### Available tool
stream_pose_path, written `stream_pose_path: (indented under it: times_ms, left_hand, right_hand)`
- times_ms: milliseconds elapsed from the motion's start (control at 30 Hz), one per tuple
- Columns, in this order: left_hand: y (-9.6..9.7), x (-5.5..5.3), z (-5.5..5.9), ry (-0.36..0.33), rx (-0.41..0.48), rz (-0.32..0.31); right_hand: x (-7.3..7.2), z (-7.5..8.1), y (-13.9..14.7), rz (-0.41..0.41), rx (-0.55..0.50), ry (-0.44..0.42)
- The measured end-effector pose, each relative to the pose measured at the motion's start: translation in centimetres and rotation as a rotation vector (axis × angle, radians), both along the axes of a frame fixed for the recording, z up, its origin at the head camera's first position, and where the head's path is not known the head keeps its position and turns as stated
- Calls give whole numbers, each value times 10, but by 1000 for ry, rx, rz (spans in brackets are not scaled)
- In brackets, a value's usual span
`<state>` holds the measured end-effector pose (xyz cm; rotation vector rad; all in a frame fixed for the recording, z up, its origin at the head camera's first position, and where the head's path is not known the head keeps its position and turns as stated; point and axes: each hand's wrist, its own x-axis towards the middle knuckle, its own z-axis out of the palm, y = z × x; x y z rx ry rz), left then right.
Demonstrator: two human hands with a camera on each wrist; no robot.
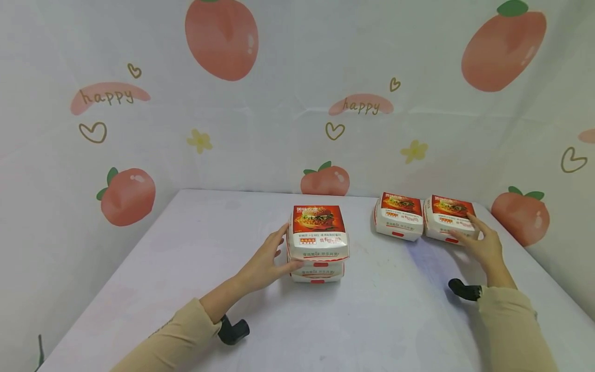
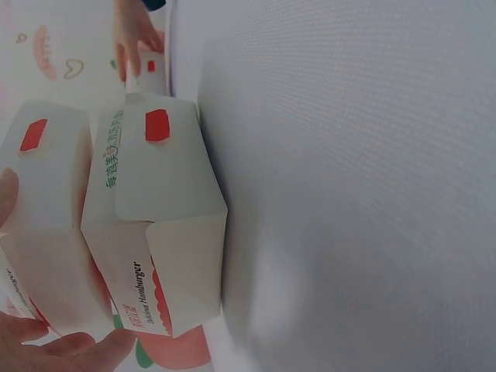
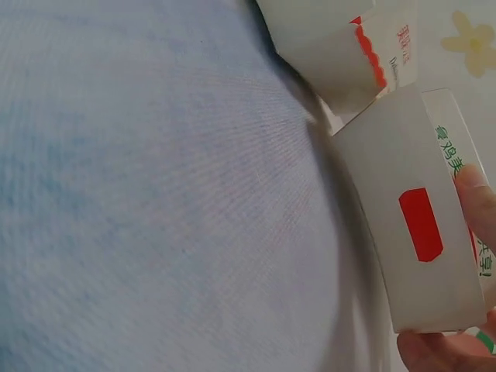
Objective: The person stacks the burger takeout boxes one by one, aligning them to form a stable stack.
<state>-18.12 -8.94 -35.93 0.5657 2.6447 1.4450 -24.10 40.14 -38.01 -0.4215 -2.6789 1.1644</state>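
Observation:
Two white hamburger boxes with red burger pictures on their lids stand stacked mid-table. My left hand (image 1: 266, 262) holds the upper box (image 1: 321, 245), thumb at its front and fingers along its left side. Beneath it the lower box (image 1: 318, 274) rests on the table; the left wrist view shows a fingertip close by this lower box (image 2: 170, 186). At the back right, my right hand (image 1: 487, 247) grips the rightmost hamburger box (image 1: 441, 227), thumb on the front and fingers at the right side. Another matching box (image 1: 398, 219) sits just left of it.
The white table (image 1: 386, 320) ends at a back wall covered by a cloth (image 1: 279, 134) printed with peaches and hearts. A black wrist-worn piece (image 1: 234, 331) juts from the left sleeve, and a similar black piece (image 1: 465, 290) from the right.

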Motion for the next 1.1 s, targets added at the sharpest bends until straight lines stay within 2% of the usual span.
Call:
stream_pose_path:
  times_ms: [367,733,933,1100]
  left_hand:
    - [0,0,0,-2,7,3]
    - [0,0,1,-3,7,2]
    - [0,0,1,3,4,4]
    - [0,0,0,2,8,1]
  right_hand:
    - [3,7,0,3,-29,58]
    - [7,23,-8,10,-77,117]
    - [4,28,-14,0,-86,108]
    - [5,34,-22,3,-50,105]
